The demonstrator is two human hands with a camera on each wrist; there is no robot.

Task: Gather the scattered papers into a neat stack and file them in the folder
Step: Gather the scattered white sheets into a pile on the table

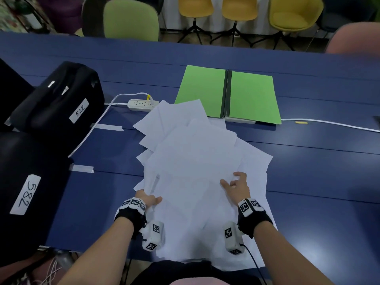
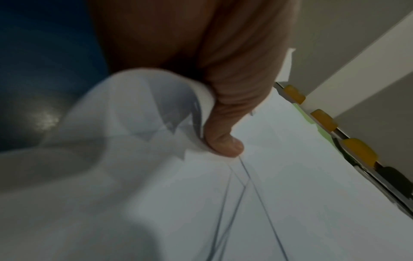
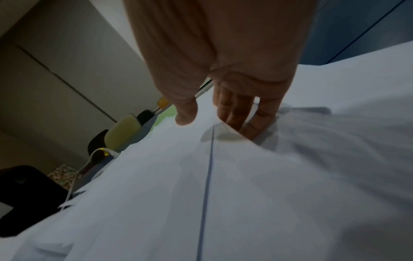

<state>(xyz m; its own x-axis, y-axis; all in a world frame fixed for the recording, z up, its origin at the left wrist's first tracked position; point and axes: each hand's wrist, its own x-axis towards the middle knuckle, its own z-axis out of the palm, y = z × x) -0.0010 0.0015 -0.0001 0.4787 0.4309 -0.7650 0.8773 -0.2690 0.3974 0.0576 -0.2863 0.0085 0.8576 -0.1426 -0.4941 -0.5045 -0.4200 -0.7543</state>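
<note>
Papers are being left fanned in a loose overlapping pile on the blue table, near edge overhanging, far corners touching the open green folder. Left hand is pinching curled sheet edges; right hand is being slid under a sheet, fingers loosely bent, nothing gripped. Sheets likely light, floppy, slippery: best squeezed by opposite edges. Power strip, black bags and chairs are being noted around.

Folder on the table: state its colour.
The folder is bright green with a dark spine, clearest in the head view.
</note>
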